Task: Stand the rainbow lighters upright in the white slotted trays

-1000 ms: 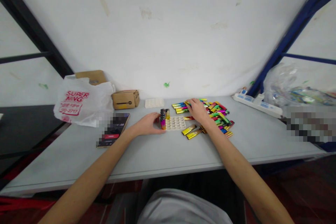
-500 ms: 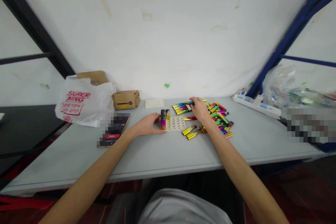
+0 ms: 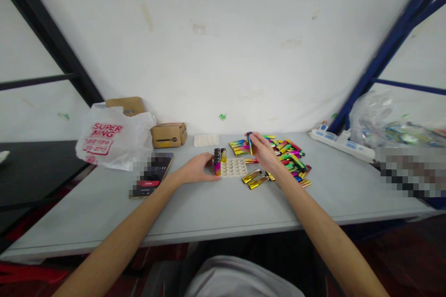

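A white tray (image 3: 234,167) with rows of round holes lies mid-table. Along its left edge stand several upright lighters (image 3: 217,162) with black tops, the front one purple and orange. A yellow lighter (image 3: 223,155) stands in the tray beside that row. My left hand (image 3: 200,168) is closed around the tray's left end, thumb at the front corner and fingers behind the lighters. Above the table, my right hand (image 3: 263,149) pinches a blue lighter (image 3: 250,143) held nearly upright. Beneath and beside this hand spreads a pile of shiny multicoloured lighters (image 3: 291,160), partly hidden by the wrist.
Another white holed tray (image 3: 206,140) lies by the wall. To the left are a phone (image 3: 158,171), a small cardboard box (image 3: 169,135) and a white plastic bag (image 3: 114,139). A power strip (image 3: 343,144) and a clear plastic bag (image 3: 371,113) are at the right.
My right hand has lifted a blue lighter off the pile, turned it upright and brought it slightly left. My left hand stays at the tray. The view has shifted slightly.
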`<state>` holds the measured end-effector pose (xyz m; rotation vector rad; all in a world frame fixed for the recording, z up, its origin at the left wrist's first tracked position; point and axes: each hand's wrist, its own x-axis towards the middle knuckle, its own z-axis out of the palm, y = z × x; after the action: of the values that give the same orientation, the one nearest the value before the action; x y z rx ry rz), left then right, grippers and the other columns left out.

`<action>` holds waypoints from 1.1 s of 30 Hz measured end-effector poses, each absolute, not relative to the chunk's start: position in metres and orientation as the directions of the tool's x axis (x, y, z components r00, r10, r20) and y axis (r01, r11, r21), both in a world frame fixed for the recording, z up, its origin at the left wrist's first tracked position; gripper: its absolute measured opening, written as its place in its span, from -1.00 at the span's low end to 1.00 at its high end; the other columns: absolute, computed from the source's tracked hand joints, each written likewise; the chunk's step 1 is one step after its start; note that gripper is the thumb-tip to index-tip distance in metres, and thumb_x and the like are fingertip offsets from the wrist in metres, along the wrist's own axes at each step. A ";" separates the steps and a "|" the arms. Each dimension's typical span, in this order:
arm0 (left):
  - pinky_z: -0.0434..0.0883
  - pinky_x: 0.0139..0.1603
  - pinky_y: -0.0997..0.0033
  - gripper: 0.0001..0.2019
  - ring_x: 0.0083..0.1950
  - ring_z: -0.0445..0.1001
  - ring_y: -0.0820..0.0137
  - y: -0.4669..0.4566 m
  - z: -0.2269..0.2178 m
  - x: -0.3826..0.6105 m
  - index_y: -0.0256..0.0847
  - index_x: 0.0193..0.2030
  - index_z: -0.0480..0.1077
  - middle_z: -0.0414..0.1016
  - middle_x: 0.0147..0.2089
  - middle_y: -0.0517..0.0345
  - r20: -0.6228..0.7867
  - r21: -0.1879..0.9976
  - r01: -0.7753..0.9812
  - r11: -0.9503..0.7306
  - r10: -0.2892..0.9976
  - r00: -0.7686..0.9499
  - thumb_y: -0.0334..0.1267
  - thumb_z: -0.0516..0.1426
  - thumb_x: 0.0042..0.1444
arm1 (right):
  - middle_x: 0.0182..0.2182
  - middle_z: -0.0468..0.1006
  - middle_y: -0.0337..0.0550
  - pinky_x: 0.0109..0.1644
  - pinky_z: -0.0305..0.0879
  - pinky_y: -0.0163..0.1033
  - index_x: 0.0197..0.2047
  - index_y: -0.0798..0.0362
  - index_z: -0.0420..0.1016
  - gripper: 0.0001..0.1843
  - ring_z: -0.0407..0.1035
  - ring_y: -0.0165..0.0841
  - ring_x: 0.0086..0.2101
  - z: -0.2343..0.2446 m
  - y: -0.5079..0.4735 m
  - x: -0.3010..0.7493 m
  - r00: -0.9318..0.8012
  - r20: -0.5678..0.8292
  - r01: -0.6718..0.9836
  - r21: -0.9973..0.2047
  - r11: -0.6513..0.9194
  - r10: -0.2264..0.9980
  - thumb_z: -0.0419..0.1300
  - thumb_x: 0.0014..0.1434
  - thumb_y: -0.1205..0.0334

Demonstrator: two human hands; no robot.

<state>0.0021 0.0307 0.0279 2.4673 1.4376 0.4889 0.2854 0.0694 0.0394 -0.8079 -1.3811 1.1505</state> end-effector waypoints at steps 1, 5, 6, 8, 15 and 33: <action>0.49 -0.05 0.15 -0.38 -0.12 0.57 0.03 0.031 0.028 0.002 -0.22 -0.10 0.51 0.62 -0.10 -0.07 0.162 0.368 0.793 -0.486 0.873 0.460 0.30 0.36 -0.04 | -0.15 0.63 -0.18 -0.23 0.48 -0.20 -0.05 -0.09 0.42 -0.46 0.51 -0.31 -0.28 0.041 0.066 0.283 -0.194 0.292 -0.177 -0.949 0.259 0.936 0.28 0.17 -0.35; 0.49 -0.06 0.14 -0.39 -0.13 0.56 0.04 0.031 0.028 0.002 -0.22 -0.10 0.51 0.62 -0.11 -0.06 0.170 0.379 0.786 -0.488 0.872 0.460 0.30 0.36 -0.04 | -0.39 0.50 -0.37 -0.54 0.13 -0.30 -0.06 -0.14 0.27 -0.46 0.13 -0.44 -0.61 0.040 0.057 0.277 -0.318 0.195 -0.153 -0.976 0.152 0.928 0.23 0.22 -0.39; 0.49 -0.06 0.14 -0.39 -0.13 0.56 0.05 0.030 0.028 0.003 -0.22 -0.09 0.51 0.62 -0.11 -0.05 0.172 0.388 0.782 -0.487 0.872 0.458 0.29 0.36 -0.04 | -0.46 0.42 -0.41 -0.55 0.05 -0.31 -0.09 -0.14 0.26 -0.48 0.06 -0.44 -0.62 0.038 0.056 0.276 -0.308 0.194 -0.085 -0.981 0.176 0.931 0.19 0.25 -0.39; 0.49 -0.06 0.16 -0.40 -0.13 0.57 0.06 0.030 0.028 0.003 -0.22 -0.08 0.51 0.62 -0.11 -0.05 0.172 0.398 0.778 -0.487 0.872 0.458 0.27 0.36 -0.03 | -0.54 0.30 -0.41 -0.51 0.04 -0.31 -0.21 -0.10 0.27 -0.51 0.07 -0.41 -0.59 0.035 0.056 0.275 -0.249 0.262 0.101 -0.951 0.294 0.932 0.14 0.32 -0.38; 0.47 -0.07 0.17 -0.41 -0.13 0.57 0.05 0.028 0.029 0.004 -0.22 -0.09 0.51 0.61 -0.12 -0.05 0.173 0.393 0.779 -0.489 0.871 0.460 0.26 0.36 -0.03 | -0.59 0.27 -0.32 -0.31 0.09 -0.23 -0.50 -0.04 0.18 -0.43 0.15 -0.38 -0.49 0.030 0.055 0.272 -0.212 0.521 0.552 -0.634 0.542 0.826 0.04 0.43 -0.22; 0.47 -0.08 0.18 -0.42 -0.15 0.55 0.08 0.029 0.029 0.004 -0.20 -0.13 0.50 0.60 -0.14 -0.02 0.179 0.392 0.779 -0.489 0.871 0.457 0.27 0.36 -0.04 | -0.60 0.26 -0.33 -0.30 0.08 -0.23 -0.56 -0.05 0.11 -0.55 0.11 -0.37 -0.48 0.019 0.061 0.269 -0.173 0.467 0.576 -0.666 0.474 0.867 0.11 0.33 0.04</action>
<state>0.0040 0.0290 0.0294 2.4550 1.4220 0.5234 0.2690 0.0608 0.0192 -1.2096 -1.8677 0.4293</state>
